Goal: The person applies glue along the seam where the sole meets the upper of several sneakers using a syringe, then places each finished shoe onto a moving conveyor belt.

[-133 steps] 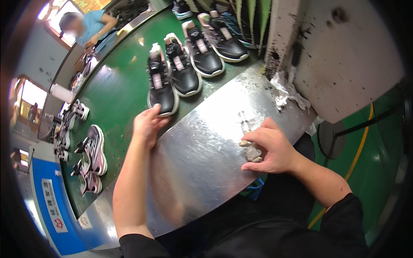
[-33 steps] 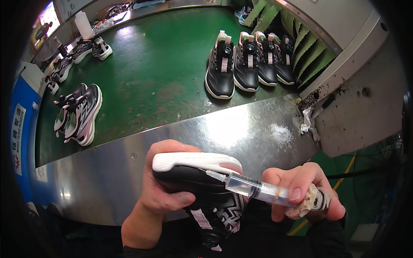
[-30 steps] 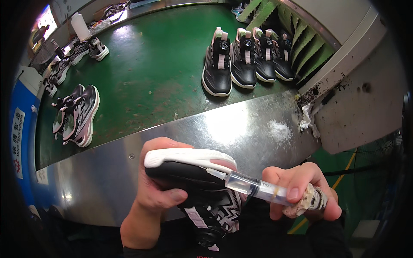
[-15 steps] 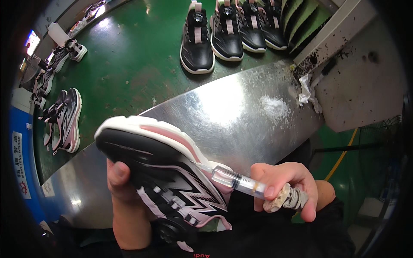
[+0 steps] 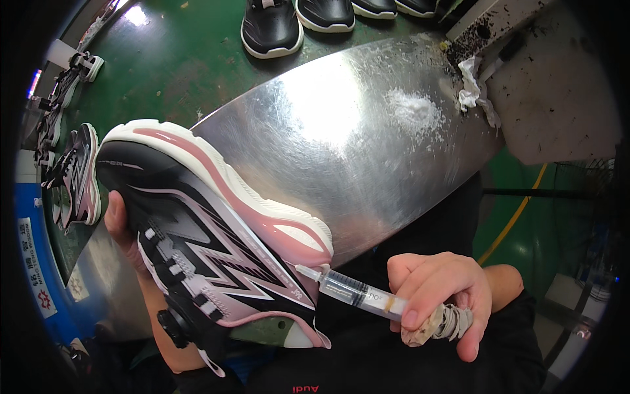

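Head view: left hand (image 5: 121,226) grips sneaker (image 5: 210,236); right hand (image 5: 440,295) clasps syringe (image 5: 354,292) at heel edge.

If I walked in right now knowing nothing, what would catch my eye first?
Most striking is the black, pink and white sneaker, tilted up close in the left hand. At its heel, the right hand holds a clear syringe, tip at the sole's edge. Behind them lies a shiny metal table with a small patch of white powder, and more dark shoes on the green belt beyond.
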